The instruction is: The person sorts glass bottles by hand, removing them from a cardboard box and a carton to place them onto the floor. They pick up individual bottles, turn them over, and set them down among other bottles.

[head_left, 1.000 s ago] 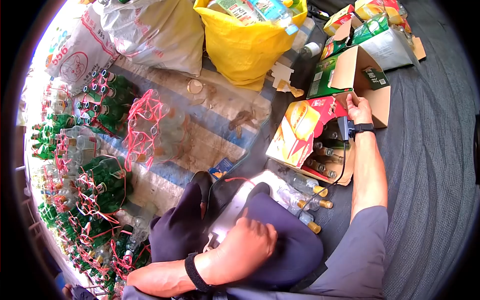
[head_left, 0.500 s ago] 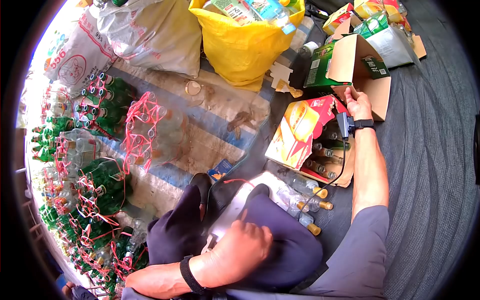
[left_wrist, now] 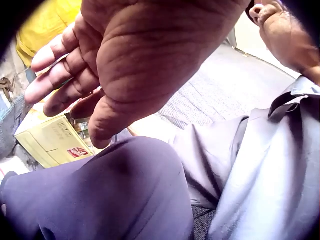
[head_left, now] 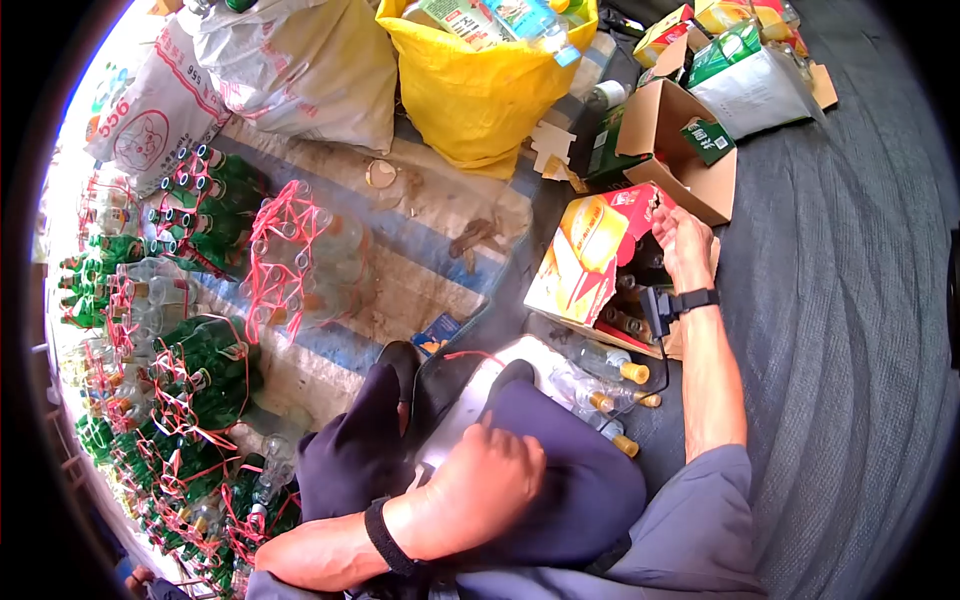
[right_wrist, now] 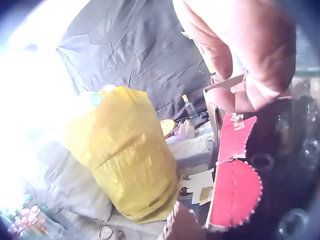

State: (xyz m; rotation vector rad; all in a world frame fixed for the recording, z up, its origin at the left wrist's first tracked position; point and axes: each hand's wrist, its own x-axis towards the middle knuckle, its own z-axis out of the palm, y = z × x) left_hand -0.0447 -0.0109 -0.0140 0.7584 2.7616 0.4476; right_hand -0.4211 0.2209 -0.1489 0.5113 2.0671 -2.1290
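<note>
My right hand [head_left: 683, 245] is over the open side of the red and yellow carton [head_left: 583, 245], its fingers loosely bent near the torn red flap. In the right wrist view, the hand [right_wrist: 245, 55] is above the red flap [right_wrist: 235, 192], with nothing visible in its grasp. Glass bottles [head_left: 625, 322] lie inside the carton. Beyond it, a green and brown box [head_left: 640, 130] stands open. My left hand [head_left: 480, 490] is over the thigh; in the left wrist view the hand [left_wrist: 150, 60] has its fingers spread, holding nothing.
Several clear bottles [head_left: 605, 362] with yellow caps lie beside my knee. A full yellow bag [head_left: 480, 95] and white sacks [head_left: 300, 75] stand ahead. Bundles of green bottles [head_left: 205, 365] tied with pink string line the left. Dark cloth [head_left: 840, 330] covers the ground at right.
My right hand has left the green and brown box's edge and moved down and left to the carton. That box now sits lower and farther left in view. The left hand has barely moved.
</note>
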